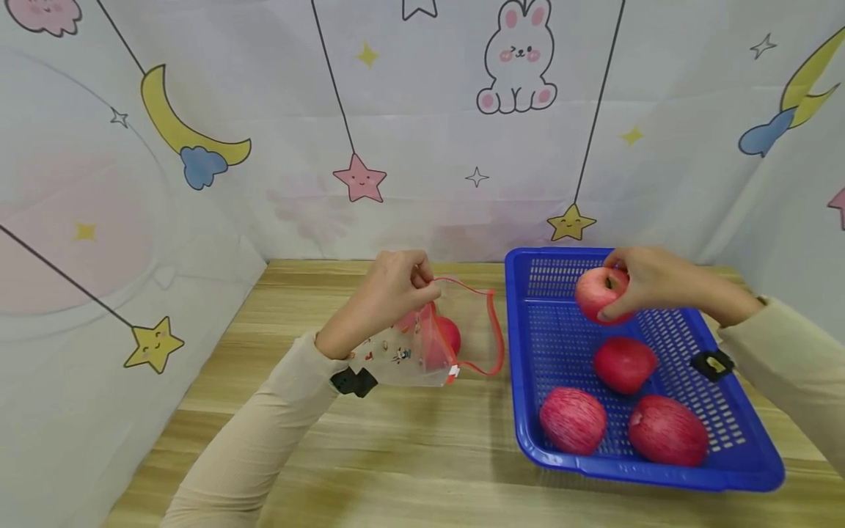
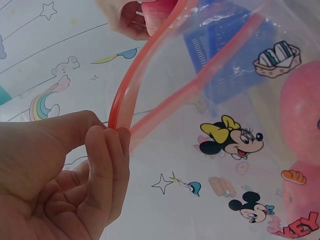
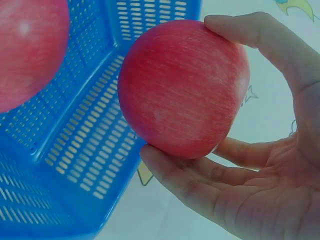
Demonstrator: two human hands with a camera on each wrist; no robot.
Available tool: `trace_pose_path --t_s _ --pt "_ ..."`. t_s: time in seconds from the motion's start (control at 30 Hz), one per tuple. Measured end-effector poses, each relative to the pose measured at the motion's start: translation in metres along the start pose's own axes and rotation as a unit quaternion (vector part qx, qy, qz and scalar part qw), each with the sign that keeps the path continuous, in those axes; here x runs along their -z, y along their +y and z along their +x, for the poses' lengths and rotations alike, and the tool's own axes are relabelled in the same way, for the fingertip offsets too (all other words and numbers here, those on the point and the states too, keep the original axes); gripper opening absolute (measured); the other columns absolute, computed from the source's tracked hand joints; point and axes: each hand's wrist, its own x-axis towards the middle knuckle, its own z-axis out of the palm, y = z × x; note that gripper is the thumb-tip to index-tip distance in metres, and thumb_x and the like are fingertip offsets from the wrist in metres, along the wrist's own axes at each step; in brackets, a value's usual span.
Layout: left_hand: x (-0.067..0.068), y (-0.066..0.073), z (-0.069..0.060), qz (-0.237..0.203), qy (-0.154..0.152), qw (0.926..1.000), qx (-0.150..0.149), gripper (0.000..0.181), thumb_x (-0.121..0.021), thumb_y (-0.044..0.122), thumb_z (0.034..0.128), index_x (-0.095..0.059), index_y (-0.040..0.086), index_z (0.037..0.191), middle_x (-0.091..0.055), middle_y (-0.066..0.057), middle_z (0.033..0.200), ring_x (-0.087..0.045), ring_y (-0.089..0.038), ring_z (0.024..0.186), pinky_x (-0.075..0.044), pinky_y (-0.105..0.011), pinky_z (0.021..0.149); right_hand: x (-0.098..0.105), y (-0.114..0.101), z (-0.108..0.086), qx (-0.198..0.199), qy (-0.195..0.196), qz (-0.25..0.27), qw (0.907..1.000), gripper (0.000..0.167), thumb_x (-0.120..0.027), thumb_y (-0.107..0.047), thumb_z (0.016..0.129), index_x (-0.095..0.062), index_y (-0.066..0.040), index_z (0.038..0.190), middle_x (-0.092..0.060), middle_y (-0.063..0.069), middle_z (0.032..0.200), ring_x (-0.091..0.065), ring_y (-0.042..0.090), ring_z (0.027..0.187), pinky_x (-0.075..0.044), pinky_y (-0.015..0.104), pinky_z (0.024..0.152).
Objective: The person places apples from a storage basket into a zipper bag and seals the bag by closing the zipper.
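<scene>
My left hand (image 1: pixel 404 282) pinches the red-edged rim of a clear printed zip bag (image 1: pixel 389 356), whose mouth gapes toward the basket. Inside the bag are red apples, one showing through the opening (image 1: pixel 450 336); in the left wrist view two round pinkish shapes (image 2: pixel 302 115) show through the plastic. My right hand (image 1: pixel 650 279) grips a red apple (image 1: pixel 597 293) between thumb and fingers, over the back part of a blue basket (image 1: pixel 518 367). Below it in the basket lie three more apples, one in the middle (image 1: pixel 623 364) and two (image 1: pixel 573 420) near the front.
The basket and bag stand on a wood-grain table (image 1: pixel 370 469). A white cloth (image 1: pixel 436 147) printed with stars, moons and a rabbit hangs behind and at both sides. A slider (image 1: pixel 453 372) sits on the bag's red zip edge.
</scene>
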Motion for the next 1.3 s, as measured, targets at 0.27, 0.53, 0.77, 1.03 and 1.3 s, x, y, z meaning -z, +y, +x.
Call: trace_pose_path --t_s 0.27,0.53,0.77,1.03,1.3 --pt "0.0 0.001 0.001 0.003 -0.002 1.0 0.004 0.007 -0.066 0.001 0.0855 -0.063 0.004 0.08 -0.066 -0.002 0.071 -0.062 -0.012 0.059 -0.053 -0.025 0.056 0.001 -0.015 0.003 0.008 0.001 0.01 0.9999 0.072 -0.092 -0.037 0.06 -0.062 0.01 0.107 -0.064 0.009 0.087 -0.057 0.019 0.073 -0.049 0.032 0.061" --pt "-0.001 0.001 0.001 0.005 0.001 1.0 -0.001 0.006 -0.066 0.001 0.0847 -0.063 0.004 0.079 -0.066 -0.003 0.071 -0.062 -0.012 0.06 -0.053 -0.025 0.057 0.001 -0.025 0.004 0.011 0.003 0.011 0.9999 0.075 -0.093 -0.038 0.06 -0.062 0.008 0.11 -0.065 0.012 0.094 -0.059 0.021 0.078 -0.05 0.033 0.064" --pt "-0.001 0.001 0.0 0.001 0.002 1.0 -0.003 0.007 -0.066 0.001 0.0835 -0.063 0.004 0.079 -0.066 -0.002 0.071 -0.062 -0.012 0.061 -0.053 -0.025 0.057 0.0 -0.037 0.007 0.019 0.005 0.033 0.9993 0.07 -0.092 -0.038 0.061 -0.062 0.005 0.109 -0.064 0.008 0.092 -0.058 0.019 0.077 -0.05 0.032 0.064" --pt "-0.001 0.001 0.0 -0.003 0.005 1.0 -0.008 0.007 -0.066 0.001 0.0835 -0.063 0.004 0.078 -0.066 -0.002 0.069 -0.061 -0.012 0.06 -0.052 -0.025 0.057 -0.001 -0.058 0.012 0.049 0.003 0.047 0.9977 0.068 -0.091 -0.038 0.064 -0.062 0.003 0.11 -0.066 0.009 0.095 -0.06 0.02 0.081 -0.051 0.033 0.068" --pt "-0.002 0.0 0.0 -0.006 0.005 1.0 -0.006 0.007 -0.066 0.001 0.0836 -0.063 0.005 0.078 -0.066 -0.001 0.069 -0.062 -0.011 0.061 -0.052 -0.026 0.057 -0.006 -0.083 0.019 0.072 -0.009 0.068 0.9951 0.069 -0.09 -0.037 0.066 -0.062 0.005 0.114 -0.065 0.012 0.102 -0.061 0.023 0.088 -0.054 0.033 0.07"
